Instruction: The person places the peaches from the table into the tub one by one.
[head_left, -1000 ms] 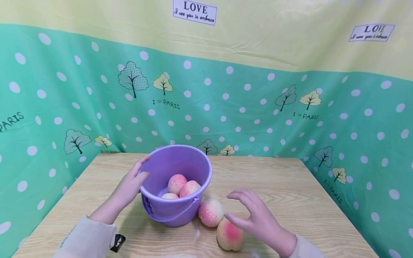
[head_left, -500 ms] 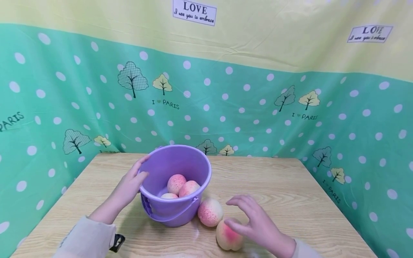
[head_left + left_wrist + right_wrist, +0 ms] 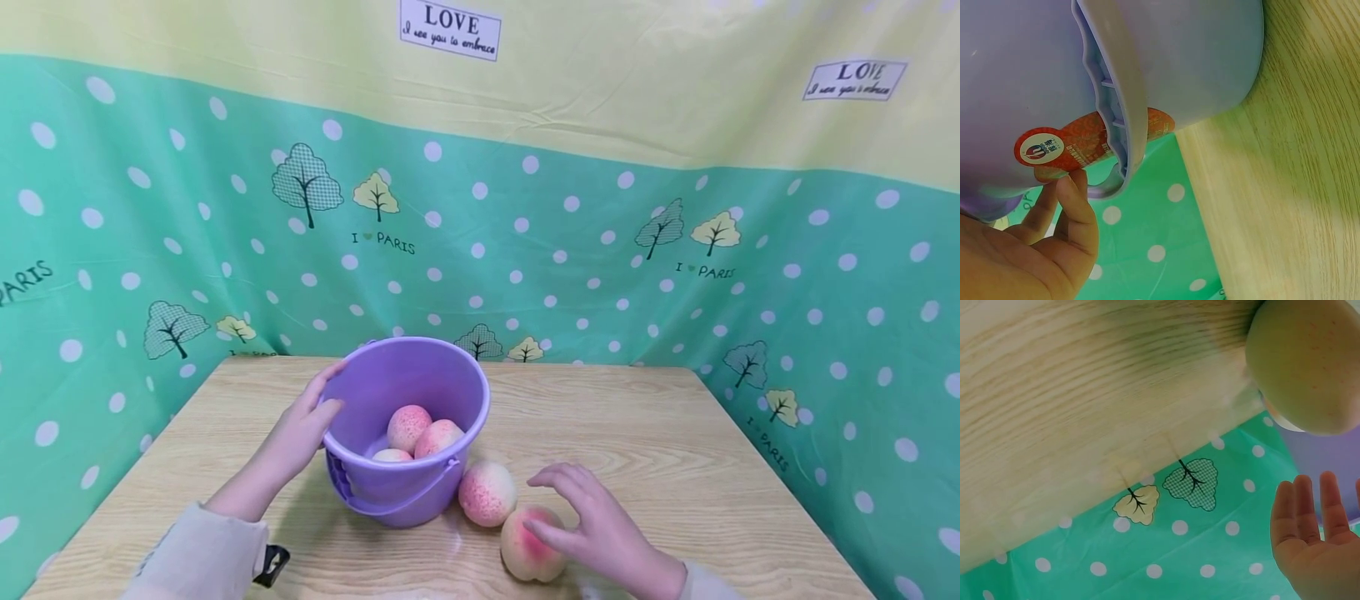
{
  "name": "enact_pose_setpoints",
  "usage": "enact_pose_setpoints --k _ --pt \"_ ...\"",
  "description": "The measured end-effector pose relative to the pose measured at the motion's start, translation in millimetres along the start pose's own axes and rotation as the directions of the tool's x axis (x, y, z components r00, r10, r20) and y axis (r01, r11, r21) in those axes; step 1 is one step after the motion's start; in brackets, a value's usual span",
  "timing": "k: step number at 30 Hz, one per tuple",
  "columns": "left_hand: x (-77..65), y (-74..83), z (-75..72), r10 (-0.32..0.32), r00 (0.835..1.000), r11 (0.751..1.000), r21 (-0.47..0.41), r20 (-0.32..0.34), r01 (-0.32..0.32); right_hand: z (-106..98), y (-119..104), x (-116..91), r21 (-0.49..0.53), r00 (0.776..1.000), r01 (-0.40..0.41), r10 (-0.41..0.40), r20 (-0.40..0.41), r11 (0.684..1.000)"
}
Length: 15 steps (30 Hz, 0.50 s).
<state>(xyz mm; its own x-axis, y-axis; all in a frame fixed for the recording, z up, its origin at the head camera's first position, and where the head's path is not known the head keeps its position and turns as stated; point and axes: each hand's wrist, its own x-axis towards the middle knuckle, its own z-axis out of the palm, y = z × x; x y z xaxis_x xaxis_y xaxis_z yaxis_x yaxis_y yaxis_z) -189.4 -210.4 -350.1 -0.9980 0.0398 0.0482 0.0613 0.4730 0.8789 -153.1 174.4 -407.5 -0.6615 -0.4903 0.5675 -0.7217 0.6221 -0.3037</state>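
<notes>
A purple bucket [image 3: 405,371] tilts toward me on the table, with pink-and-white peaches [image 3: 409,427] inside. My left hand [image 3: 295,437] grips its left rim, thumb over the edge; in the left wrist view the fingertips [image 3: 1072,187] press the outer wall beside a red label [image 3: 1085,140]. Right of the bucket lies a speckled peach [image 3: 487,495]. A yellowish peach with a pink blush [image 3: 525,558] sits in front of it. Over this one hovers my right hand [image 3: 603,533], fingers spread and bent, its thumb overlapping the peach. The right wrist view shows a gap between fingers and peach [image 3: 1304,362].
The wooden table [image 3: 660,442] ends at a green polka-dot curtain [image 3: 525,275] behind and at both sides. Along the bucket's front hangs its purple handle [image 3: 405,500]. A black clip-like piece [image 3: 272,565] shows at the left sleeve [image 3: 202,554].
My right hand has come down and nearer over the blushed peach, its thumb now across the fruit. The left hand stays at the bucket rim; bucket and peaches have not visibly moved.
</notes>
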Motion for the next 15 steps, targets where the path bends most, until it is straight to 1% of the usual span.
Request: enact_pose_setpoints --k 7,15 --pt "-0.1 -0.1 0.2 -0.009 1.000 1.000 0.005 0.001 0.009 3.2 2.9 -4.8 -0.008 0.999 -0.039 0.040 0.033 0.999" --pt "0.4 -0.6 0.2 -0.013 1.000 1.000 0.001 0.005 0.013 4.8 3.8 -8.2 -0.005 0.995 -0.064 0.064 0.077 0.998"
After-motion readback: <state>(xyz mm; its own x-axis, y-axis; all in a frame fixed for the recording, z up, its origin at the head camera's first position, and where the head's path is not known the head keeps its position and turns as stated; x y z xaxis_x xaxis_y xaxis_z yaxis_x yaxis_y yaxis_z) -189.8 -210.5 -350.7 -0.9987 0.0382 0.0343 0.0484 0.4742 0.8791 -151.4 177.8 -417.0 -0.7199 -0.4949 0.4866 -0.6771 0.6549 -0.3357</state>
